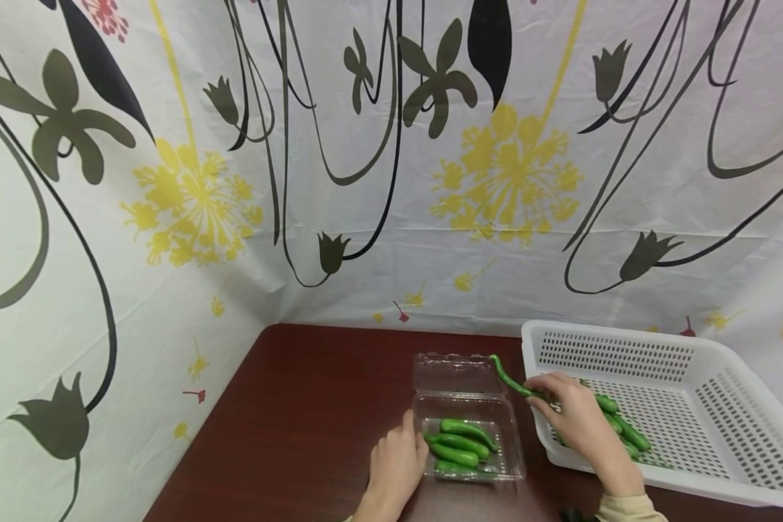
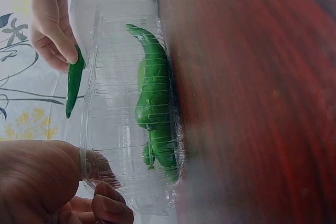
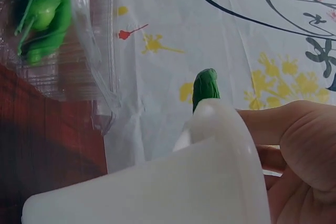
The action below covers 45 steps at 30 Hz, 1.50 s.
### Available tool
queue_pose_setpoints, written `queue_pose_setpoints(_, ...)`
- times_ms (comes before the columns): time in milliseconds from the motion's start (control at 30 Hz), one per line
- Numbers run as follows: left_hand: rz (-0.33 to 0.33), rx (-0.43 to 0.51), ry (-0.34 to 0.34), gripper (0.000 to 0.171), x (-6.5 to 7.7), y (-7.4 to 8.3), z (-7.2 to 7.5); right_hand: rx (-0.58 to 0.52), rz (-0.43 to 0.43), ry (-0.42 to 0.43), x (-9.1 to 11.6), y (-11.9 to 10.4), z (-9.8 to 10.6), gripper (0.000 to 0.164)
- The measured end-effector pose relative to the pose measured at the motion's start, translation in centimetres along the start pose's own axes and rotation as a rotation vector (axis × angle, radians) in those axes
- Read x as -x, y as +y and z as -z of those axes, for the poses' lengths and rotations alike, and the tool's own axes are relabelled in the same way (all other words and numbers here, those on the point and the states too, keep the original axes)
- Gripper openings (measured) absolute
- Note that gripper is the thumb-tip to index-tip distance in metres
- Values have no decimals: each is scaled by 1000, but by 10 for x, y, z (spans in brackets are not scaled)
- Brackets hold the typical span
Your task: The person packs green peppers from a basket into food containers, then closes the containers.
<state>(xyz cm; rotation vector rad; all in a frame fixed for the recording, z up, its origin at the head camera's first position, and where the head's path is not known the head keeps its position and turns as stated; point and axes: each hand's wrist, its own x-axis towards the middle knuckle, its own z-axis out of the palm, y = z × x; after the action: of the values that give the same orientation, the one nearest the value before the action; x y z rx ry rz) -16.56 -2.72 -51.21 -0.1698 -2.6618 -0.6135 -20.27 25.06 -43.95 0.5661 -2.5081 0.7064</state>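
Backdrop: white sheet (image 1: 365, 297) on the far side and at the left, creased, printed with yellow flower heads (image 1: 512, 174), dark tulips (image 1: 331, 255), long stems and small red sprigs.
Held pepper (image 1: 512, 384): bright green, glossy, slim and curved, its thin end pointing up and away; it is in the air between the clear box (image 1: 505, 435) and the white basket (image 1: 678, 420).
Other peppers: the same green, smooth and plump, lying side by side in the box (image 1: 457, 442) and bunched in the basket (image 1: 633, 435).
Counter (image 1: 313, 406): dark reddish brown, with streaky grain in the left wrist view.
Box: see-through plastic, ribbed walls, lid (image 1: 457, 373) folded back on the far side.
Basket: slotted walls and floor, at the right.
Left hand (image 1: 394, 460): pinching the box's left edge.
Right hand (image 1: 577, 417): thumb and fingers clamped on the held pepper; a tan sleeve (image 1: 629, 507) behind.
Count: one pepper held, four visible in the box, at least four in the basket, partly hidden; one box, one basket, two hands, well apart.
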Motion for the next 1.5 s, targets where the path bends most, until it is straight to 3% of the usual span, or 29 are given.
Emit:
queue_pose_setpoints(567,-26,-8,38,37,1,-1,-1,-10,115,67,-3,-5,-12,28)
queue_pose_setpoints(867,-13,-7,6,37,1,0,-2,-38,105,50,-3,-11,-17,29)
queue_pose_setpoints(1500,-14,-17,12,36,1,1,-1,-42,133,9,-3,-17,-29,28)
